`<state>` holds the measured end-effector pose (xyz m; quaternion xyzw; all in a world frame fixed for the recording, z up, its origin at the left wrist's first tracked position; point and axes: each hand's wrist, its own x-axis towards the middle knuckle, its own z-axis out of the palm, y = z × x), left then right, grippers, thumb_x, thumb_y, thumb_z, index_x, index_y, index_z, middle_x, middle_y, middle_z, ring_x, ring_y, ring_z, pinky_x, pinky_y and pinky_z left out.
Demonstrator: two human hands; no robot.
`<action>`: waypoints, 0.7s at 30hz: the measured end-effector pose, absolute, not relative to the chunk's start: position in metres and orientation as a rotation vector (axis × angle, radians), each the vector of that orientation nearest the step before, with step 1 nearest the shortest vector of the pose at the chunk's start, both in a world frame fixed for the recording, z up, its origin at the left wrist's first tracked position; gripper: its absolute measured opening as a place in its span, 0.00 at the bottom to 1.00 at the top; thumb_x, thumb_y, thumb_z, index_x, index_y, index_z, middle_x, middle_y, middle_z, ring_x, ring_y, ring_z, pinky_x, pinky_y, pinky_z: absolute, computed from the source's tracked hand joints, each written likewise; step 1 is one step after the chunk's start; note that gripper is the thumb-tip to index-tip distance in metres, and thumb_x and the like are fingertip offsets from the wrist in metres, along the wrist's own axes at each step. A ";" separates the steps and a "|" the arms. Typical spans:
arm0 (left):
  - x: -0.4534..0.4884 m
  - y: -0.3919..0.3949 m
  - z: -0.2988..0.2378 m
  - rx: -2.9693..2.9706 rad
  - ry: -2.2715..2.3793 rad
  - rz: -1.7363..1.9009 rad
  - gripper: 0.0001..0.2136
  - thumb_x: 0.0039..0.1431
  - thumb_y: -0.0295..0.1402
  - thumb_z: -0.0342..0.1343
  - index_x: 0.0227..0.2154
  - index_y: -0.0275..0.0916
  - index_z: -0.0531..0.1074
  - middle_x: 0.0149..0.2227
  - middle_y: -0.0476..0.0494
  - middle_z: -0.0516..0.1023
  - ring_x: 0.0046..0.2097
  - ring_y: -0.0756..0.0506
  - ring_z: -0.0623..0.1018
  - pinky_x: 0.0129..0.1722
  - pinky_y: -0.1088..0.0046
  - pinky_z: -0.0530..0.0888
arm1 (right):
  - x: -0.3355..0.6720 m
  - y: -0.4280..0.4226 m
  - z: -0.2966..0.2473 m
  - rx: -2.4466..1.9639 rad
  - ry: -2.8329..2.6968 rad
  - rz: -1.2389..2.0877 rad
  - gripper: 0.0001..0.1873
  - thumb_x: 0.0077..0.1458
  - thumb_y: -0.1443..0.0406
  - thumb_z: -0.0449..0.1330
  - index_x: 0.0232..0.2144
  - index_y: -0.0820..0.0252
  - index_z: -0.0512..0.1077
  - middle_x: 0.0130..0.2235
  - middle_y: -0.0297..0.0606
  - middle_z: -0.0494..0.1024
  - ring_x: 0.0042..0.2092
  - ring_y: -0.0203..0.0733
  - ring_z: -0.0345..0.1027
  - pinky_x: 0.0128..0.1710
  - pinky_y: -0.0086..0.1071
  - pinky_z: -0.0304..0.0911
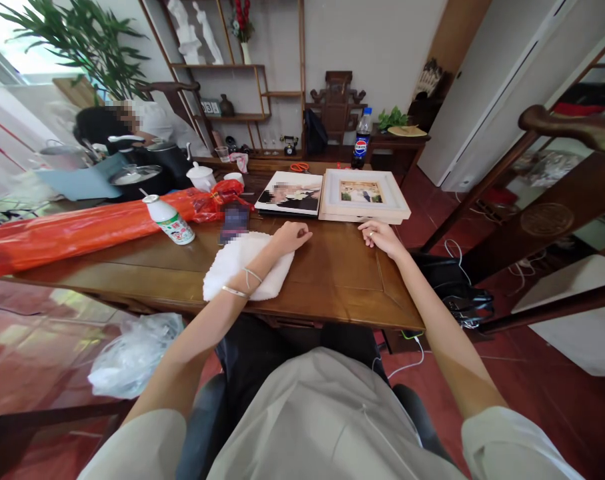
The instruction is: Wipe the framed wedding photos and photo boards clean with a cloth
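Observation:
My left hand (292, 237) rests on the table with its fingers curled in loosely and nothing showing in them. Its wrist and forearm lie across a folded white towel (232, 267). To the right, my right hand (381, 237) lies on the wood with its fingers stretched out, a ring on one of them. Just beyond its fingertips is a light box-like frame (365, 192) with a small photo in its middle. A photo album (291, 193) with a picture on its cover lies left of that frame. Beyond the towel is a dark, partly blurred phone-like thing (233, 223).
A white bottle (169, 220) leans against a long red plastic-wrapped bundle (92, 220). At the back stand a cola bottle (361, 139), orange-handled scissors (299, 167) and a white lidded pot (201, 177). A person (147, 123) sits at the far left. A plastic bag (135, 353) hangs below the table edge.

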<state>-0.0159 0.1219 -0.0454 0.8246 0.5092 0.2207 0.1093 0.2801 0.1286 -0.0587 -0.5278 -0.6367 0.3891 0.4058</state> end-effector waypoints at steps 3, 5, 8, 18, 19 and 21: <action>-0.016 0.125 -0.046 2.424 1.570 0.701 0.09 0.62 0.33 0.49 0.37 0.38 0.73 0.34 0.45 0.76 0.35 0.47 0.75 0.37 0.72 0.70 | 0.278 0.134 -0.063 -1.382 -1.588 0.931 0.12 0.48 0.75 0.53 0.34 0.62 0.72 0.22 0.31 0.71 0.21 0.30 0.65 0.18 0.23 0.59; -0.019 0.130 -0.042 2.426 1.652 0.752 0.11 0.61 0.29 0.48 0.44 0.37 0.70 0.43 0.40 0.75 0.44 0.44 0.75 0.44 0.69 0.70 | 0.275 0.137 -0.066 -1.429 -1.571 0.872 0.10 0.48 0.74 0.54 0.32 0.62 0.72 0.22 0.31 0.72 0.19 0.30 0.64 0.17 0.23 0.57; -0.026 0.144 -0.031 2.441 1.761 0.783 0.17 0.60 0.27 0.49 0.52 0.35 0.66 0.57 0.32 0.65 0.60 0.37 0.63 0.56 0.60 0.63 | 0.271 0.141 -0.070 -1.487 -1.563 0.773 0.09 0.47 0.74 0.54 0.31 0.61 0.72 0.21 0.30 0.72 0.18 0.30 0.63 0.16 0.23 0.57; -0.064 0.186 -0.022 2.207 1.898 0.709 0.30 0.51 0.43 0.64 0.54 0.34 0.65 0.64 0.27 0.56 0.66 0.27 0.50 0.60 0.46 0.49 | 0.270 0.136 -0.070 -1.535 -1.740 0.544 0.11 0.47 0.72 0.53 0.30 0.59 0.74 0.22 0.31 0.74 0.21 0.34 0.68 0.27 0.28 0.64; -0.068 0.188 -0.022 2.119 1.945 0.739 0.31 0.52 0.46 0.63 0.53 0.31 0.64 0.63 0.23 0.57 0.65 0.25 0.53 0.58 0.45 0.52 | 0.270 0.136 -0.069 -1.536 -1.764 0.521 0.10 0.48 0.72 0.54 0.30 0.58 0.74 0.22 0.31 0.74 0.22 0.35 0.69 0.28 0.29 0.64; -0.075 0.194 -0.020 1.941 2.009 0.794 0.32 0.53 0.47 0.62 0.50 0.23 0.64 0.58 0.15 0.61 0.61 0.25 0.59 0.55 0.48 0.58 | 0.269 0.137 -0.069 -1.540 -1.804 0.469 0.10 0.48 0.72 0.54 0.30 0.58 0.75 0.24 0.33 0.76 0.26 0.38 0.70 0.31 0.31 0.65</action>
